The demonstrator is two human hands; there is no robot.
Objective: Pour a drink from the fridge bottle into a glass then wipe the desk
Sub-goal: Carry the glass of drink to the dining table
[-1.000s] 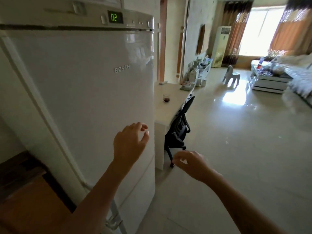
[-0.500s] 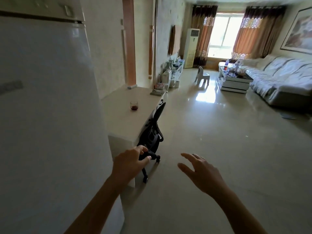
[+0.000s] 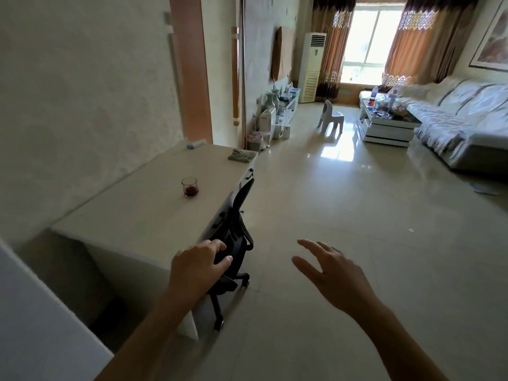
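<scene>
Two hands are up in front of me, and neither has hold of anything. My left hand (image 3: 196, 264) has its fingers (image 3: 217, 245) loosely curled with nothing in them, hanging over the near corner of the desk (image 3: 143, 207); whether it touches the corner I cannot tell. My right hand (image 3: 334, 273) is spread, fingers straight and apart, over bare floor (image 3: 343, 202).

Beyond them, the glass (image 3: 189, 186) stands upright near the middle of the desk with a little dark drink in the bottom. A crumpled grey cloth (image 3: 241, 155) lies at the far corner, well apart from the glass. A black chair (image 3: 233, 232) is tucked against the desk's front edge, just beside my left hand.

As I judge it, the pouring is done and wiping is next. The risk is my arm passing the glass on the way to the cloth: a clipped rim would spill the drink. The chair could also catch my legs.
</scene>
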